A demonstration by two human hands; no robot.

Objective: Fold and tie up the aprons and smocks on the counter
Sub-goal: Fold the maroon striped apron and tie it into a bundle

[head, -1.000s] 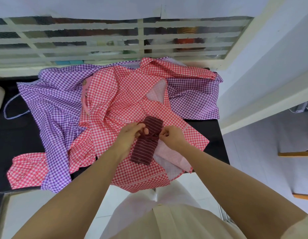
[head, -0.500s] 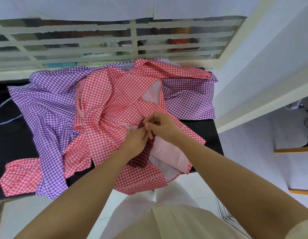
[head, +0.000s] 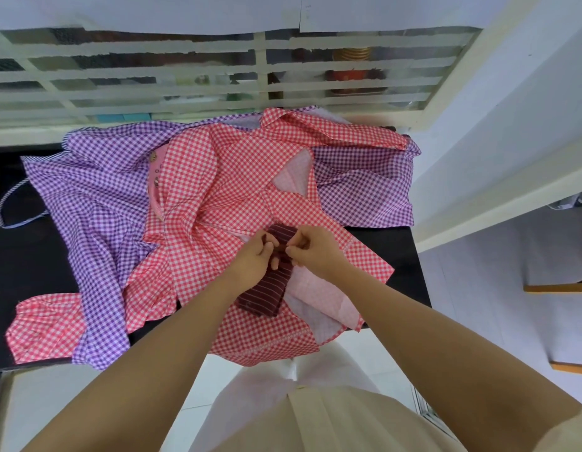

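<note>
Bundle: maroon cloth bundle (head: 266, 290) with thin pale stripes, folded narrow, lying on the red checked smock (head: 217, 187) near the counter's front edge.
Left hand (head: 252, 264): fingers curled, pinching the bundle's middle.
Right hand (head: 315, 252): fingertips pinching the same spot.
Cloth: the red smock is crumpled and overlaps a purple checked smock (head: 93, 190).
Surface: smooth black counter (head: 28, 272).
Room: white barred window (head: 185, 79) behind; pale tiled floor (head: 478, 305).
Writing: pink strip (head: 155, 187), print unreadable.

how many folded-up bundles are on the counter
1: the maroon striped bundle, on the red check garment near the front edge of the counter, left hand and right hand pinching its upper part. Others may hide under loose garments.
</note>
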